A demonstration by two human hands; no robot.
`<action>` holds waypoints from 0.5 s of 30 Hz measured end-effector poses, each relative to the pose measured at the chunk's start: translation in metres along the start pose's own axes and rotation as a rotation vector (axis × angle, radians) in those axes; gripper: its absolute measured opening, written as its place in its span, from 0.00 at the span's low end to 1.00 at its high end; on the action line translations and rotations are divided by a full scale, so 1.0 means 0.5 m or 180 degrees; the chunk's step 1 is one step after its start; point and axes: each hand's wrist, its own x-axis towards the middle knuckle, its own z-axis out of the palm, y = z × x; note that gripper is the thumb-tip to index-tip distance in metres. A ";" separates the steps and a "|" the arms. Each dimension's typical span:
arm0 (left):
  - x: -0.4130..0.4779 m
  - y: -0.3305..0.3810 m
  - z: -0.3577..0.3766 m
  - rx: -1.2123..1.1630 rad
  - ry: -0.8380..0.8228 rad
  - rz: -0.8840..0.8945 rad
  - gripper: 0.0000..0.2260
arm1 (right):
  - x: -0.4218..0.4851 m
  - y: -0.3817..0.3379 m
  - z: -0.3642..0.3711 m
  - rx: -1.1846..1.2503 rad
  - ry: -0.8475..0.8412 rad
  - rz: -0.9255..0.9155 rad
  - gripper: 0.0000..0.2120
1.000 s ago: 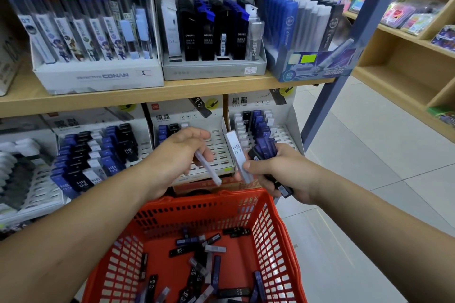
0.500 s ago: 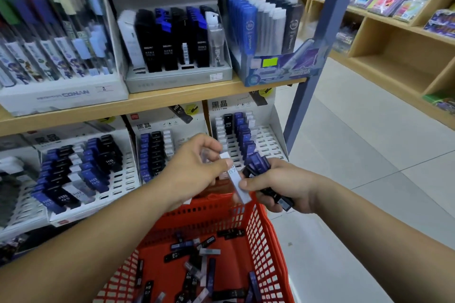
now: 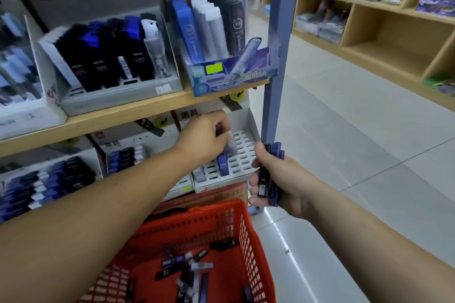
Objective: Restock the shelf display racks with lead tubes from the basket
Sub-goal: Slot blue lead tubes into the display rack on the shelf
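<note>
Head | left hand grip pinches white tube at rack | right hand grip holds tube bundle | basket: loose tubes

Single head-worn wide-angle view, pitched forward-down, horizon rolled; close range; light wooden shelf board fills 9–12 o'clock; red perforated plastic basket near at 6 o'clock; pale grey tiled floor recedes toward 2 o'clock

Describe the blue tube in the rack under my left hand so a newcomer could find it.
Left of the blue post, below the shelf board, sits a white slotted rack. Under the left hand stands the blue tube, printed HB 07, darker than the white tube beside it.
</note>
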 end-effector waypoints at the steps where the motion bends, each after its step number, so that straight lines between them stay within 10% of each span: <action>1: 0.001 -0.002 0.002 0.0050 0.0014 0.0009 0.05 | 0.003 0.001 0.000 -0.0002 0.0008 0.0005 0.23; 15: 0.006 -0.005 0.002 -0.0036 -0.0227 0.0024 0.04 | 0.008 -0.019 -0.010 0.0709 -0.0458 0.0076 0.19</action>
